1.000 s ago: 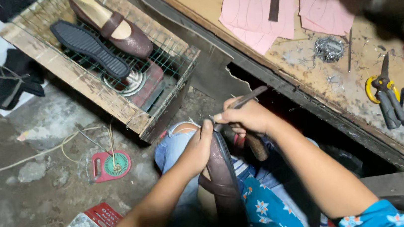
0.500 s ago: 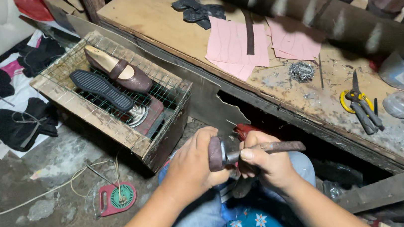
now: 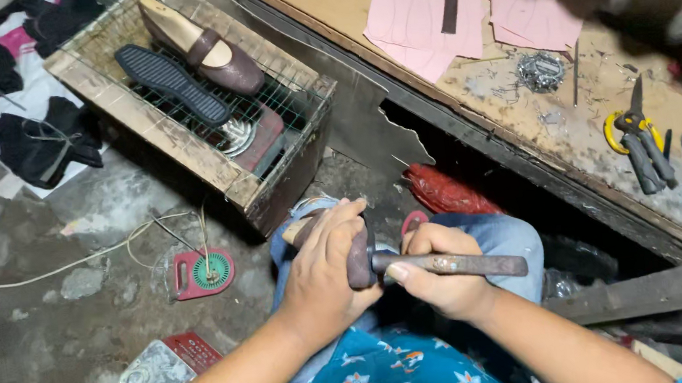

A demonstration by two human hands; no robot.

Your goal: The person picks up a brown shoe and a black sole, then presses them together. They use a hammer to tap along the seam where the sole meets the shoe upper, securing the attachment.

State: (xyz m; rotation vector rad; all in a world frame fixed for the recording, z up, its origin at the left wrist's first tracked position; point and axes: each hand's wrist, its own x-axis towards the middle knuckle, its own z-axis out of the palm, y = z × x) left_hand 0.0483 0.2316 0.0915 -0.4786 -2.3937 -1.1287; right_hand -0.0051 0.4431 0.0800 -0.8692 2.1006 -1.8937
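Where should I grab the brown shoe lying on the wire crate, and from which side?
Grip the brown shoe around its narrow middle under the strap, coming from above. It lies upright and free on the wire crate; the black sole beside it crowds one side, I'd judge.

Open concrete floor (image 3: 20, 276) to the left, crossed only by a thin cord (image 3: 70, 262) and a small red reel (image 3: 202, 274) — hemmed ahead by the wire-topped crate (image 3: 280, 96), to the right by the workbench edge (image 3: 523, 155) and a plank (image 3: 647, 294).
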